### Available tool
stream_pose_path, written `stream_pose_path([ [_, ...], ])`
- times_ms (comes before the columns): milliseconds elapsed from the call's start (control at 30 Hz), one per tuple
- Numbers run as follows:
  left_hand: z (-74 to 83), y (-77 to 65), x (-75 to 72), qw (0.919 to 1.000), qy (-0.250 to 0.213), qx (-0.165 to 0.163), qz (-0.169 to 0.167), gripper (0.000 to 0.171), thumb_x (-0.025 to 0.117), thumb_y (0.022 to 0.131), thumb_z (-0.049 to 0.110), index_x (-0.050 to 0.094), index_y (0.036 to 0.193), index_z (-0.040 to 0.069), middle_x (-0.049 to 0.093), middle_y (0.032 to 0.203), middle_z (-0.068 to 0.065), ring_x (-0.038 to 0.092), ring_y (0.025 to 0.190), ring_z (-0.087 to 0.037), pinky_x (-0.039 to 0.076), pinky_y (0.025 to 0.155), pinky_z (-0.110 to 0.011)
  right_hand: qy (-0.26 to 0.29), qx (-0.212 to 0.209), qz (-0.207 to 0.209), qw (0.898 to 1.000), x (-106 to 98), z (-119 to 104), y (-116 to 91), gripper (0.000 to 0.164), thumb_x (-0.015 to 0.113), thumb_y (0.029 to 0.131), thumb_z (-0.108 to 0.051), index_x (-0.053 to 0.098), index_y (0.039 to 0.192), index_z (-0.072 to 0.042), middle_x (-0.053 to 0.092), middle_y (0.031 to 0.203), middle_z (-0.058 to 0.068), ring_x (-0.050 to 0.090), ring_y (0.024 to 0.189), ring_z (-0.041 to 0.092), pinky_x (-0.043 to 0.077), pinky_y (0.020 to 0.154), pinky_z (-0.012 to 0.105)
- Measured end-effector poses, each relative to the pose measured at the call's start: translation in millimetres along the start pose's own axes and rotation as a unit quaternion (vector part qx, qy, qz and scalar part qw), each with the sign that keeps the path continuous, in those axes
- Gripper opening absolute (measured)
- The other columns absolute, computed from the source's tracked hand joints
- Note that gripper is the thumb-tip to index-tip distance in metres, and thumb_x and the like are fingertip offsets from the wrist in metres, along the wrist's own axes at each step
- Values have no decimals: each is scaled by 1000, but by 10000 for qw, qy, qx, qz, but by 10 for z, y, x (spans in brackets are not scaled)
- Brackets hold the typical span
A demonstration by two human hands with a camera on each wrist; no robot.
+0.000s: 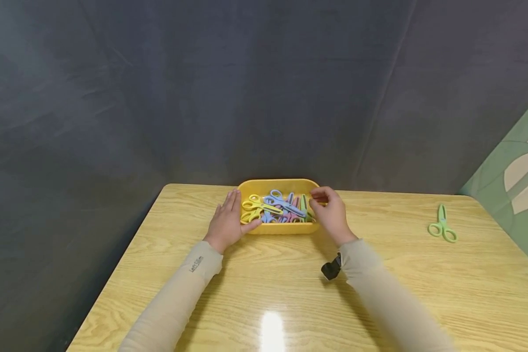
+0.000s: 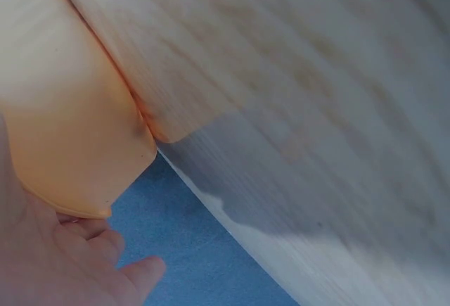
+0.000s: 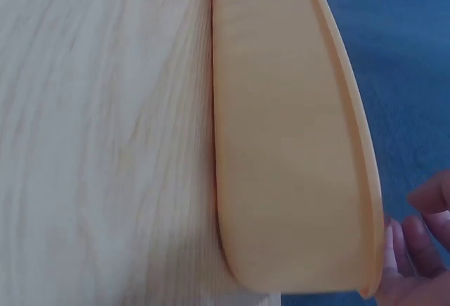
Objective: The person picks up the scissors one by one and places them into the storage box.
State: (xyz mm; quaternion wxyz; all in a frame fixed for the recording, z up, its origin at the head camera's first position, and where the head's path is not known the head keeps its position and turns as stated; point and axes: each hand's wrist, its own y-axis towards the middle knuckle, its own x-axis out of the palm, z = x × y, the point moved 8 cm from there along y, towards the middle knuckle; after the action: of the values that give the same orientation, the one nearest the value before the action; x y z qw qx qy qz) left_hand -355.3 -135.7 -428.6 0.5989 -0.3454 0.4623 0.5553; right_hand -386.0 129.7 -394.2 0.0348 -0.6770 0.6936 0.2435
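A yellow plastic bin [image 1: 283, 228] near the table's back edge holds several pairs of children's scissors. Yellow scissors [image 1: 259, 204] lie on the left of the pile and blue scissors [image 1: 286, 203] across its middle. My left hand [image 1: 229, 222] rests against the bin's left end, fingers extended and thumb at the front rim. At the right end, my right hand [image 1: 332, 215] is beside the rim with loosely bent fingers; no scissors show in it. Both wrist views show the bin's outer wall [image 3: 288, 137] up close, with scissors hidden.
Green scissors [image 1: 442, 225] lie apart on the right side of the wooden table [image 1: 246, 288]. A dark cloth [image 1: 264, 88] hangs behind the table. A wall with leaf shapes [image 1: 519, 181] stands at the far right.
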Motion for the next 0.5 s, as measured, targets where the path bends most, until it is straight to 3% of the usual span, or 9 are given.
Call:
stream_pose_path([
  [500,-1,5,1,9999,59,75,96,110,55,92,71,12,160,-4,10,168,-19,10,156,-32,19,121,-58,-565,-137,109,9983,-347,137,37,22,57,98,2,61,119,7,58,116,24,59,108,37,51,96,50],
])
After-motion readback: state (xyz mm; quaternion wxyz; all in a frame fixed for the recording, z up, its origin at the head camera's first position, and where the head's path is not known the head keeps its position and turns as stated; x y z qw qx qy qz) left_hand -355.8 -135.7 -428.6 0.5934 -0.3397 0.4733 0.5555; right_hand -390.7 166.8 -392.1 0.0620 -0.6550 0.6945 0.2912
